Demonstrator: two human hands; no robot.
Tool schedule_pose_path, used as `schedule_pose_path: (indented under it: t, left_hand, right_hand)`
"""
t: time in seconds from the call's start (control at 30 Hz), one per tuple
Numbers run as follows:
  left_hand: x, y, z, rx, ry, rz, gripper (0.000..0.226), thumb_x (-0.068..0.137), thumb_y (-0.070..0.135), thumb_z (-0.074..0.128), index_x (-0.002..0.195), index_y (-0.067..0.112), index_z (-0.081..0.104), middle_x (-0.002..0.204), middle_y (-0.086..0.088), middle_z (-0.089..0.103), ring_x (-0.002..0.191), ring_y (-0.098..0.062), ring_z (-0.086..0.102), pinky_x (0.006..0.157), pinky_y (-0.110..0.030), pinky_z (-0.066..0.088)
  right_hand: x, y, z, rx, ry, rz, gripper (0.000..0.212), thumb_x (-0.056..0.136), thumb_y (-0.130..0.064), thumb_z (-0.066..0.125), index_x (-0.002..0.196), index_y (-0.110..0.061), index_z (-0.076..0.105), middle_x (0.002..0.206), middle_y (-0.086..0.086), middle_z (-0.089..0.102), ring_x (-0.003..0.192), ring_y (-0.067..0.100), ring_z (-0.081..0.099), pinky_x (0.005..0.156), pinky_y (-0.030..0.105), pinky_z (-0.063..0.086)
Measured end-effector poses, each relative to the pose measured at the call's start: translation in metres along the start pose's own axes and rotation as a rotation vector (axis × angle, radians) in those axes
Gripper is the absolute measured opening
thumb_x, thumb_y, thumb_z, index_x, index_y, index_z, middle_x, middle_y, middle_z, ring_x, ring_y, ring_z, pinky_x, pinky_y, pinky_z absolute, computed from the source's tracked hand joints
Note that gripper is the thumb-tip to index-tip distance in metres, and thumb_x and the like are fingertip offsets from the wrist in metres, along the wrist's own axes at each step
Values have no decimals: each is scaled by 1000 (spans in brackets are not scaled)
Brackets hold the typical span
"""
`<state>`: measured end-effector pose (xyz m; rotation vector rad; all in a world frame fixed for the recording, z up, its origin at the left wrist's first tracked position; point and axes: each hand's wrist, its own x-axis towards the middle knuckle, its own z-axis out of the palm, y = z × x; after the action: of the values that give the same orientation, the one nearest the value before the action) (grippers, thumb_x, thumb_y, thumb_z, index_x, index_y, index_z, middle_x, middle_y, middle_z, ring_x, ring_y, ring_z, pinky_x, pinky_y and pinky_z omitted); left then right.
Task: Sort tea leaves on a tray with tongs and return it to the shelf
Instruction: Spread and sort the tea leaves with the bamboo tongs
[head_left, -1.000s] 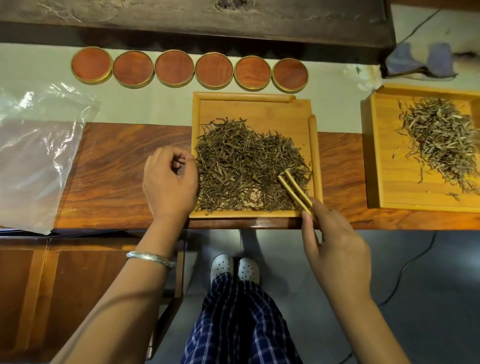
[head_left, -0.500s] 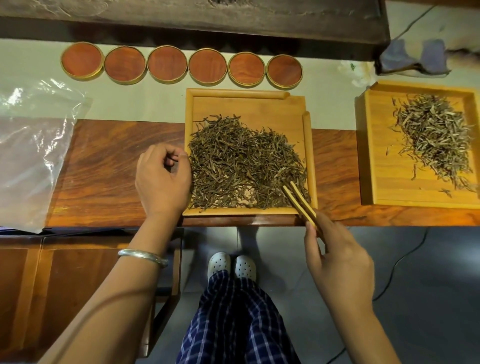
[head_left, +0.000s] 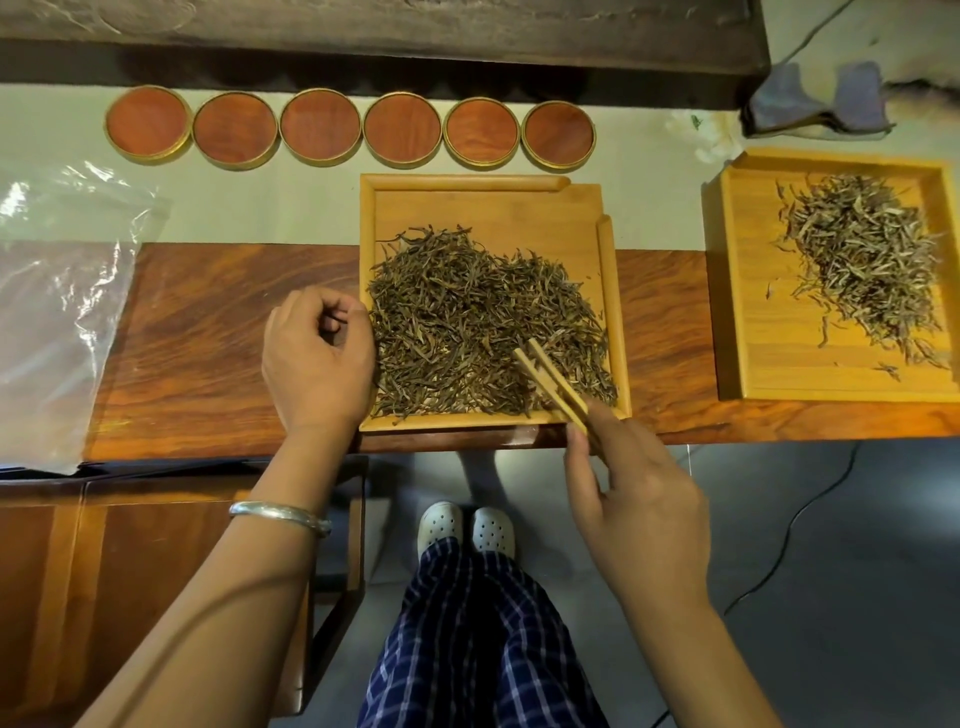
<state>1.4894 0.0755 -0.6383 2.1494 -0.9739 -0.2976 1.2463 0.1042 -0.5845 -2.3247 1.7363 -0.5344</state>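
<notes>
At the far left a clear plastic bag (head_left: 57, 312) lies crumpled across the table (head_left: 208, 353), its left part cut off by the frame edge. Along the back stand six round wooden lids (head_left: 350, 127) in a row, edge to edge; I can read no writing or label on them or on anything else here.

My left hand (head_left: 317, 364) rests against the left rim of the middle tray (head_left: 483, 208), fingers curled in toward the thumb. Whether they pinch a leaf I cannot tell, since the hand hides its own palm. A silver bangle (head_left: 280, 514) sits on that wrist.

The tray lies at the near edge of the table, and the dark tea leaves (head_left: 467, 322) fill its near half in a loose heap. My right hand (head_left: 639, 514) pinches the bamboo tongs (head_left: 550, 384) at their near end, thumb and fingers closed round them; the two tips stand slightly apart over the leaves in the tray's near right corner. The back end of the tongs is hidden under my fingers.

To the right, well apart, a second tray (head_left: 737, 291) holds paler tea leaves (head_left: 857, 260); its right side is cut off. Behind it lies a bluish cloth (head_left: 821, 104), hard to make out.
</notes>
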Motion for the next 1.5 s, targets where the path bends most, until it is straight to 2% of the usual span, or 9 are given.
schedule_pose_path:
  t: [0.1,0.2,0.3,0.43,0.57,0.77,0.93,1.2,1.5]
  left_hand:
    - [0,0,0,-4,-3,-1,9,83,22,53,79,20,61,80,4,57,82,-18,52,70,-24,30]
    - [0,0,0,-13,-3,2,9,83,22,53,78,22,60,80,5,57,82,-18,52,70,-24,30]
    - [0,0,1,-21,-5,4,8,83,23,52,78,24,59,80,4,57,82,-18,52,70,-23,29]
    - [0,0,0,-15,-4,8,8,83,24,52,79,25,58,81,4,57,82,-19,53,70,-24,30]
    - [0,-1,0,-17,-5,7,8,83,23,52,78,25,58,80,4,57,82,-18,53,69,-24,30]
    - [0,0,1,-17,-7,8,13,83,25,50,79,21,61,79,1,57,81,-17,51,70,-24,30]
    - [1,0,0,-16,-9,9,10,83,24,51,78,23,59,79,3,56,81,-15,49,69,-23,28]
    - [0,1,0,-25,-12,3,9,83,21,52,77,24,58,79,3,56,81,-16,50,70,-23,30]
    - [0,1,-1,-21,-10,5,9,83,21,52,78,22,59,80,3,56,81,-16,50,70,-23,30]
  right_hand:
    - [9,10,-4,-38,32,15,30,94,-24,54,117,-7,66,78,4,63,54,19,58,45,21,36]
    - [20,14,1,-55,15,5,31,95,-23,53,119,-8,64,83,5,66,61,20,61,46,27,45]
    - [14,20,4,-81,-8,19,30,94,-25,53,115,-8,66,85,6,68,61,22,64,45,29,47]
    - [2,23,-1,-76,-8,41,29,92,-24,55,112,-7,67,81,4,66,56,22,62,42,24,41]
    - [13,9,2,-11,-3,-11,30,94,-25,52,114,-8,66,77,3,63,57,20,60,43,29,46]
    - [8,-2,9,-1,-107,-108,31,94,-28,50,113,-10,67,79,1,65,56,20,61,41,30,48]
    - [1,10,-1,-6,-52,-83,32,93,-28,50,109,-7,69,81,3,68,55,20,62,40,29,46]
    - [1,9,3,-5,-75,-19,34,93,-30,48,107,-8,69,80,3,68,56,22,64,40,29,47]
    - [36,8,0,-48,-10,9,29,95,-25,52,113,-9,67,79,4,66,59,21,61,47,22,36]
